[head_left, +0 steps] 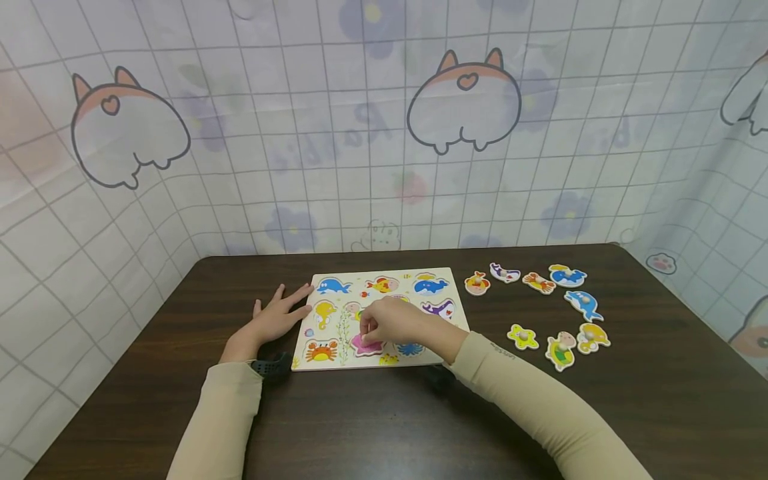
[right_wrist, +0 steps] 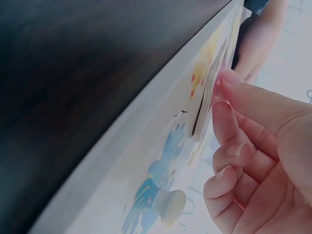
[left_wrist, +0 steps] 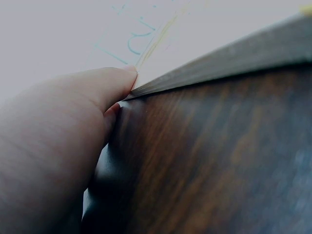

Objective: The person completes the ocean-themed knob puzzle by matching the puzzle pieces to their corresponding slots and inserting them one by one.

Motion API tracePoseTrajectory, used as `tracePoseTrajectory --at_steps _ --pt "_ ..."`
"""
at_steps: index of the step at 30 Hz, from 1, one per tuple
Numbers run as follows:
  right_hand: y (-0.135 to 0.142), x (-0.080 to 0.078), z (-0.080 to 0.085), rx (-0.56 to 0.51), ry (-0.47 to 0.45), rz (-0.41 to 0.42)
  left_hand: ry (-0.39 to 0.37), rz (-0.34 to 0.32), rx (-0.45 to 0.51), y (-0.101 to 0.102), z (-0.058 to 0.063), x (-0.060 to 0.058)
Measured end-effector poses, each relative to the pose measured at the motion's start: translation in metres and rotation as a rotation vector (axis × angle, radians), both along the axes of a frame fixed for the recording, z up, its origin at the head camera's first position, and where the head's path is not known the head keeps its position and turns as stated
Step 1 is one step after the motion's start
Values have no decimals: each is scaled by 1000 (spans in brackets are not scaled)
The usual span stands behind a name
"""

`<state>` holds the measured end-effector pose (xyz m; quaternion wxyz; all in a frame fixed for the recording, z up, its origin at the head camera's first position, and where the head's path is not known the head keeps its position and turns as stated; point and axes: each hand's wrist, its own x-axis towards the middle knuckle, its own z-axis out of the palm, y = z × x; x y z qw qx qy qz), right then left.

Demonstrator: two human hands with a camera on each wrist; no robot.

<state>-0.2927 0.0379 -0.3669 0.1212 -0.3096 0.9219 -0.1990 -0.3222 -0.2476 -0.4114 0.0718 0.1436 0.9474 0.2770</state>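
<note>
A pale wooden puzzle board (head_left: 300,357) printed with sea animals lies on the table. My right hand (head_left: 396,323) pinches a pink puzzle piece (head_left: 367,347) between thumb and fingers over the lower middle of the board. In the right wrist view the piece (right_wrist: 208,95) looks slightly tilted on the board; whether it sits in a recess I cannot tell. Beside it is a blue octopus (right_wrist: 156,178) with a round knob. With fingers spread, my left hand (head_left: 273,323) touches the board's left edge, and in the left wrist view its thumb (left_wrist: 114,85) lies against that edge.
Right of the board, several loose knobbed pieces lie on the dark wooden table (head_left: 360,420), among them a yellow star (head_left: 523,337), a mermaid (head_left: 561,351), a dolphin (head_left: 584,305) and a small crab (head_left: 539,283). A patterned cloth wall (head_left: 336,200) stands behind the table.
</note>
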Motion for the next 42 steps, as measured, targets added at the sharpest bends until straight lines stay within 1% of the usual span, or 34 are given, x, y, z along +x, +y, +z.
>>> tracePoseTrajectory --at_steps 12,23,30,33,36,39,42 --pt "-3 -1 -1 12 -8 -6 -2 3 -20 -1 0 0" --pt "-4 -1 0 25 -13 -1 -5 10 -13 -1 1 0" --pt "0 0 4 16 -11 20 0 8 -6 1 1 0" --pt "3 3 8 -11 12 43 -4 12 -9 1 0 0" --pt "9 6 12 -61 38 88 -6 12 -13 0 -1 -1" --pt "16 7 13 -126 31 141 -8 11 -13 0 -1 -1" --pt "25 10 14 -198 -3 189 -7 11 -11 0 0 -1"
